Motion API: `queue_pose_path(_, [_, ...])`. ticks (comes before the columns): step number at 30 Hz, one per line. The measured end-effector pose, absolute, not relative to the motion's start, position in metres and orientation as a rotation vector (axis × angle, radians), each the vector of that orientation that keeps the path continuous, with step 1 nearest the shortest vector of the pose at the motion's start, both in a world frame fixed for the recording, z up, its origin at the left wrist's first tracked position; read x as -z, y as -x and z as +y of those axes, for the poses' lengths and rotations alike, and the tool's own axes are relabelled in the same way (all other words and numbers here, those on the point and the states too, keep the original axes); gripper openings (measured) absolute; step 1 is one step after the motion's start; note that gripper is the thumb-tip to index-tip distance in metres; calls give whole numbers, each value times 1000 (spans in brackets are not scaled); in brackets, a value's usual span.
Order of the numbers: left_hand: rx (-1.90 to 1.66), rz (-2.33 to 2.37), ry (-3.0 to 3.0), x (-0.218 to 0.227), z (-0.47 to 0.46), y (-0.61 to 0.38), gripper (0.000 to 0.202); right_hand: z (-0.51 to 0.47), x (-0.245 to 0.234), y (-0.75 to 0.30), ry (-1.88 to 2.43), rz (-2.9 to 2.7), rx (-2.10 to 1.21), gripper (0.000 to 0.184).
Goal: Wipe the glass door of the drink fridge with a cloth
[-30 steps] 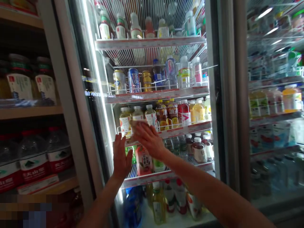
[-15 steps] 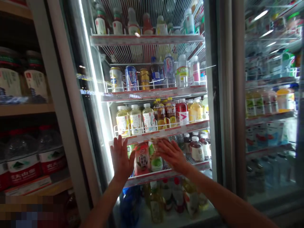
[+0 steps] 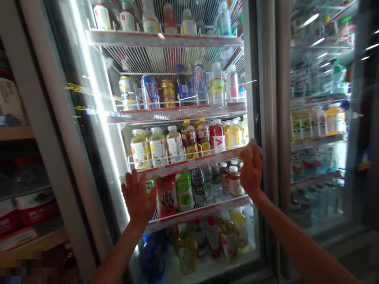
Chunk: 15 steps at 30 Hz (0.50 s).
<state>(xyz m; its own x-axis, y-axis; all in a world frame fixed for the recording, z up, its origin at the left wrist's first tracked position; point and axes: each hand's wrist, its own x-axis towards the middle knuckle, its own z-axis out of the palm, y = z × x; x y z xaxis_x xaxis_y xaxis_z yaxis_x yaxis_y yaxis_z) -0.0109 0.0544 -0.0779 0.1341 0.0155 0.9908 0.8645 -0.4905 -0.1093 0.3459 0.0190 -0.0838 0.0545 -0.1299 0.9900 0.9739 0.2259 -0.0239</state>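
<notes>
Pressing left hand (image 3: 137,197): spread wide, palm flat on the glass, low on the door's left side; probably flat like this to bear evenly on a smooth pane with no grip.
Right hand (image 3: 251,169): upright, fingers close together, laid on the door's right edge, touching the frame (image 3: 266,98); cannot tell whether hooked round the edge or only resting.
Door (image 3: 97,130): glass, between both hands and the drinks, streaked with reflections at left; shut or ajar, cannot tell.
Red bottle (image 3: 166,195): just behind the glass, right of the left hand, label turned forward to be read.
Green bottle (image 3: 184,191): beside the red bottle, on the same shelf.
Rail (image 3: 189,163): wire, along the front of the shelf above; seemingly there to stop the juice bottles (image 3: 158,146) sliding off.
Cans (image 3: 149,91): one shelf higher, farther back, upright in a row behind their own rail.
Second cooler (image 3: 316,118): far right, dimmer, glass shut over more drinks.
Open shelves (image 3: 29,201): far left, unlit, stocked with large water bottles.
</notes>
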Motion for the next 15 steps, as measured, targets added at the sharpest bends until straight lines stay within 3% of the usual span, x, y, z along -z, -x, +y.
queue_pose_path(3, [1442, -866, 1653, 78, 54, 9, 67, 25, 75, -340, 968, -960, 1007, 56])
queue_pose_path(9, [1423, -891, 1659, 79, 55, 12, 65, 14, 103, -281, 815, -1642, 1100, 59])
queue_pose_path(15, [1400, -812, 1713, 79, 38, -15, 66, 14, 68, -273, 957, -1250, 777, 58])
